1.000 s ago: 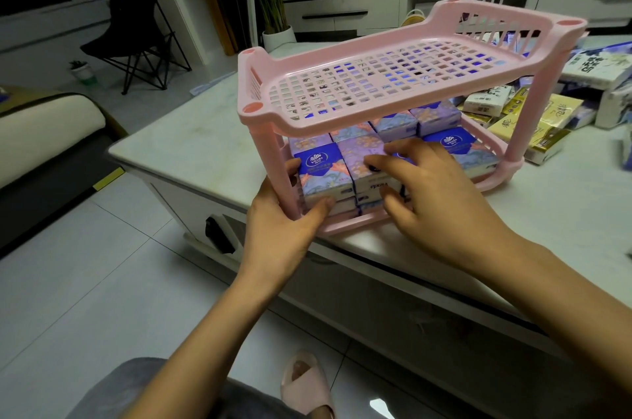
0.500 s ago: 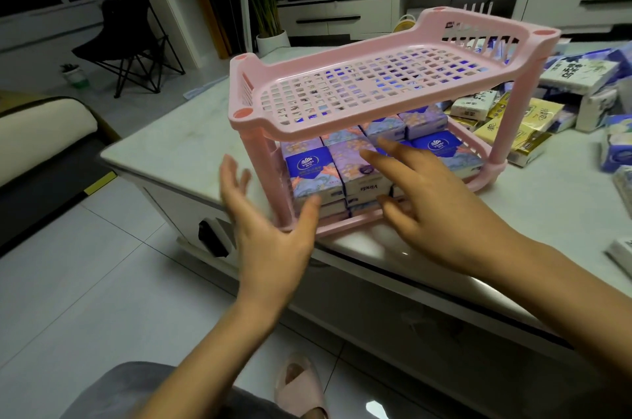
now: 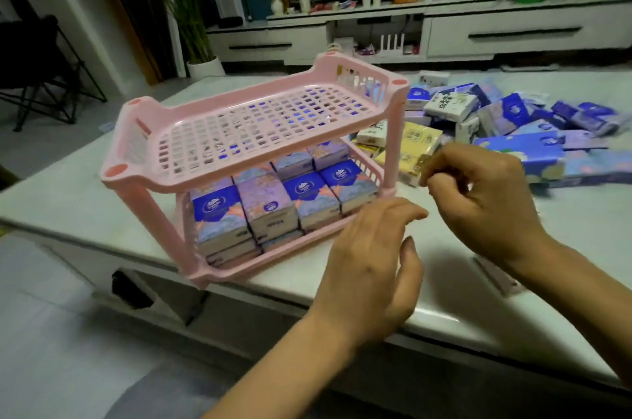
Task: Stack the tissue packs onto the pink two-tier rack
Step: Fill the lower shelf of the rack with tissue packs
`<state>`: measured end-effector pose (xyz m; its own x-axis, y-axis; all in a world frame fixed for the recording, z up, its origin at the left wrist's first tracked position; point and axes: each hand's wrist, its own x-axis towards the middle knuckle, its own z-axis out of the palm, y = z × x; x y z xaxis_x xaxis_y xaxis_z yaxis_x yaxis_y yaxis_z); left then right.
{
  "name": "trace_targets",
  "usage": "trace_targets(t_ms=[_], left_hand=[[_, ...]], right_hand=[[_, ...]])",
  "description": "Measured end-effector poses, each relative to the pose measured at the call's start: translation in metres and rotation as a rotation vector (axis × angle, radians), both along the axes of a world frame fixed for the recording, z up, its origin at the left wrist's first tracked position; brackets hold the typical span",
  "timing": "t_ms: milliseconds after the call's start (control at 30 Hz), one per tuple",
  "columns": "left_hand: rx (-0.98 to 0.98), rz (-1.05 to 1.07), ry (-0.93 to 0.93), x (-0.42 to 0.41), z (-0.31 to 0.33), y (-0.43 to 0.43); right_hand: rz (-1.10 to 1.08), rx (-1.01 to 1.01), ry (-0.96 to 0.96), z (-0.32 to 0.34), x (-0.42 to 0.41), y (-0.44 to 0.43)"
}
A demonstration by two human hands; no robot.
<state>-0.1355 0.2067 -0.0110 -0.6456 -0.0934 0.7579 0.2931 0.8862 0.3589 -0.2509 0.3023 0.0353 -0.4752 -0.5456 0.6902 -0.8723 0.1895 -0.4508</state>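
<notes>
The pink two-tier rack (image 3: 143, 180) stands at the table's near left edge. Its lower tier is packed with blue and purple tissue packs (image 3: 266, 210) in stacked rows. Its top tier holds nothing. A loose heap of tissue packs (image 3: 519, 117), blue, purple, white and yellow, lies to the rack's right. My left hand (image 3: 369, 264) hovers in front of the rack's right end, fingers relaxed, touching nothing. My right hand (image 3: 485, 199) hangs over the table right of the rack, fingers loosely curled, holding nothing.
The white table (image 3: 75, 203) ends close to me, with tiled floor below. Yellow packs (image 3: 419, 144) lie just behind the rack's right leg. A TV cabinet (image 3: 513, 31) with cups and clutter runs along the back. A folding chair (image 3: 41, 69) stands far left.
Both hands have let go of the packs in the lower tier and pulled back to the right. The view has swung right, showing the loose heap.
</notes>
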Motion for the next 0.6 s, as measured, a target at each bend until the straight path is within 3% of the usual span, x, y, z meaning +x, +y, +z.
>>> trace_targets(t_ms=[133,233,400,467,600], left_hand=[[-0.076,0.03,-0.19,-0.043,-0.002,0.022],[-0.015,-0.001,-0.314,-0.069,-0.004,0.034],[0.056,-0.034,-0.323,-0.105,-0.011,0.046],[0.107,-0.03,-0.328,-0.117,-0.013,0.05],[0.175,-0.01,-0.319,-0.132,-0.011,0.06]], right_hand=[[-0.251,-0.063,-0.167,-0.006,-0.053,0.035],[-0.481,-0.133,-0.343,-0.012,-0.104,0.065],[-0.681,-0.152,-0.49,-0.019,-0.158,0.109],[-0.656,-0.052,-0.499,-0.023,-0.166,0.114],[-0.558,0.348,-0.372,-0.032,-0.175,0.105]])
